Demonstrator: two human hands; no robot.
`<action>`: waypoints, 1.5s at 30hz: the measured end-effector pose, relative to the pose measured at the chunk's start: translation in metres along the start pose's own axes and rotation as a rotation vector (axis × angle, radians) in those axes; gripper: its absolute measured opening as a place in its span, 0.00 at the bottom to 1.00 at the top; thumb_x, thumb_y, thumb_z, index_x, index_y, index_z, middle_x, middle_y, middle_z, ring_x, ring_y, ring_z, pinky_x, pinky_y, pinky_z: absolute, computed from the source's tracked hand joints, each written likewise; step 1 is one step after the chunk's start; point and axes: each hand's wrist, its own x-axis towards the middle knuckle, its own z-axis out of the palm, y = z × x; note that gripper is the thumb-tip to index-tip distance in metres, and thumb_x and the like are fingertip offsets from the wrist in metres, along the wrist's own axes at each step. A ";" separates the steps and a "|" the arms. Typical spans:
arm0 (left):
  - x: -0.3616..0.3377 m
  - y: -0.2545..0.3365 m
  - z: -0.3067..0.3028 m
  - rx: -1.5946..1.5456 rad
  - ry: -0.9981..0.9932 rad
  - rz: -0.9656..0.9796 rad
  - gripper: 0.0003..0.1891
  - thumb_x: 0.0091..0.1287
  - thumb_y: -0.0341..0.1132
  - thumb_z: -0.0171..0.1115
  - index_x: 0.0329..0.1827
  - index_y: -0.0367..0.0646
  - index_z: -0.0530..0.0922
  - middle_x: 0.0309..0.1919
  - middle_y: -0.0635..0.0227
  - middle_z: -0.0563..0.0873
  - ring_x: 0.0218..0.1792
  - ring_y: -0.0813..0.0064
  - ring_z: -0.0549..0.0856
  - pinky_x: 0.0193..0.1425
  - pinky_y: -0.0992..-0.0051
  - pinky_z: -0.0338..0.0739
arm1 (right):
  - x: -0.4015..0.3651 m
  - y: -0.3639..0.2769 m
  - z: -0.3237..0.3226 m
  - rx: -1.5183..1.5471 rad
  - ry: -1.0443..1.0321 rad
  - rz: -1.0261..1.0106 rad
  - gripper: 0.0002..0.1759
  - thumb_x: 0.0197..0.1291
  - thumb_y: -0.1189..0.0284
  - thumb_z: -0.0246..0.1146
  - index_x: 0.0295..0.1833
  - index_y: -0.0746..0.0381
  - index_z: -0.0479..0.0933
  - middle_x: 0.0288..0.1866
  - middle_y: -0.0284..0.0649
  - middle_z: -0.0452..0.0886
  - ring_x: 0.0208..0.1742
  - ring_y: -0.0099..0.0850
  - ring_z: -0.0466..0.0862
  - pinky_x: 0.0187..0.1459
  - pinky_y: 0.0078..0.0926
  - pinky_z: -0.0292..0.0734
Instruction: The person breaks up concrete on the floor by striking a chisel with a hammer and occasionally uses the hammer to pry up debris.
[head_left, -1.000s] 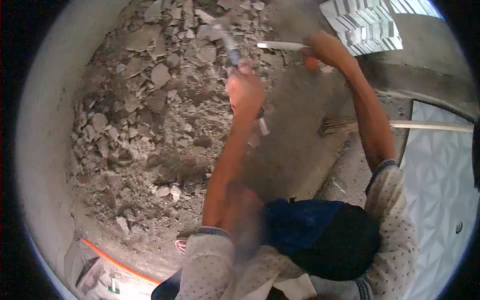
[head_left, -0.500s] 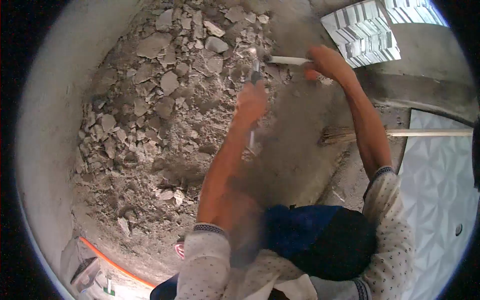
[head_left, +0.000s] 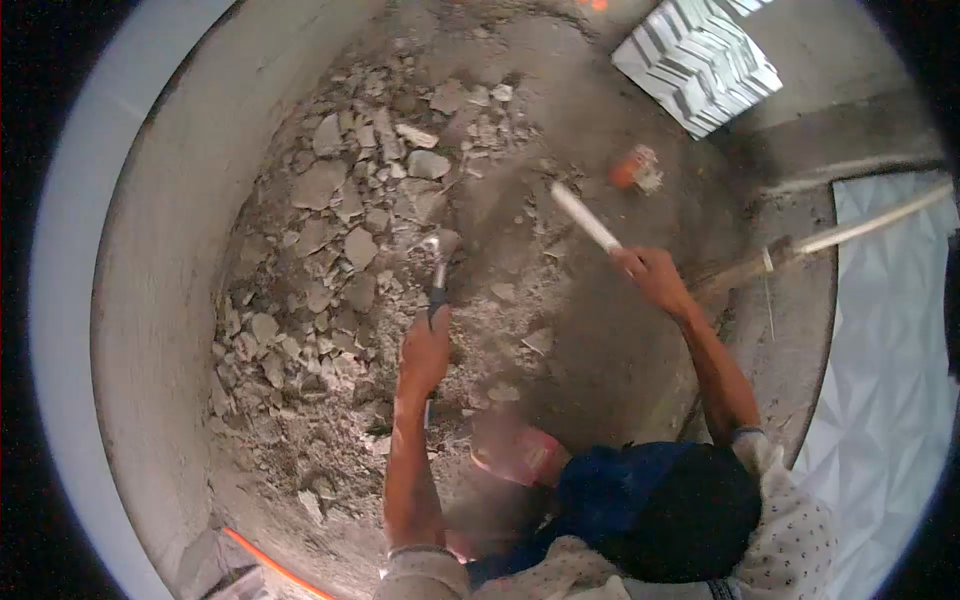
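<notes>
My left hand point(head_left: 426, 352) is closed round the dark grip of a hammer point(head_left: 439, 270), whose metal head lies over the rubble near the middle of the view. Part of the handle sticks out below the fist. In my right hand point(head_left: 655, 278) is one end of a pale stick point(head_left: 585, 215), which points up and left over the dusty floor. Broken plaster and stone chunks point(head_left: 320, 185) spread to the left and above the hammer.
Beyond my right hand lies a broom point(head_left: 830, 238). A striped tile box point(head_left: 697, 65) stands at the upper right, with an orange object point(head_left: 630, 168) below it. White textured panels point(head_left: 885, 330) line the right side. An orange hose point(head_left: 275, 565) runs at the lower left.
The view has shifted. The hammer in my left hand has moved down-left, away from the stick. My right hand has come lower, and the stick now slants. A pinkish shoe shows below.
</notes>
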 end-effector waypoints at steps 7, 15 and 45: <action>-0.006 0.010 -0.015 -0.297 -0.275 -0.089 0.20 0.70 0.47 0.50 0.41 0.33 0.74 0.27 0.49 0.79 0.27 0.54 0.80 0.28 0.59 0.73 | 0.077 -0.049 0.005 -0.244 0.104 -0.320 0.27 0.64 0.51 0.54 0.36 0.68 0.77 0.24 0.53 0.75 0.29 0.49 0.75 0.34 0.42 0.68; 0.009 0.043 -0.020 -0.301 0.204 0.346 0.15 0.71 0.42 0.48 0.42 0.37 0.70 0.18 0.58 0.74 0.16 0.64 0.75 0.19 0.65 0.70 | 0.081 -0.058 -0.001 -0.477 0.045 -0.297 0.27 0.65 0.50 0.52 0.40 0.66 0.78 0.26 0.55 0.78 0.31 0.52 0.81 0.35 0.47 0.75; 0.086 0.108 0.005 -0.055 0.012 0.073 0.28 0.70 0.50 0.42 0.43 0.27 0.75 0.36 0.34 0.80 0.42 0.40 0.81 0.48 0.52 0.73 | 0.111 -0.125 -0.024 -0.742 -0.049 -0.440 0.31 0.59 0.45 0.56 0.32 0.68 0.77 0.30 0.57 0.78 0.35 0.57 0.78 0.37 0.47 0.73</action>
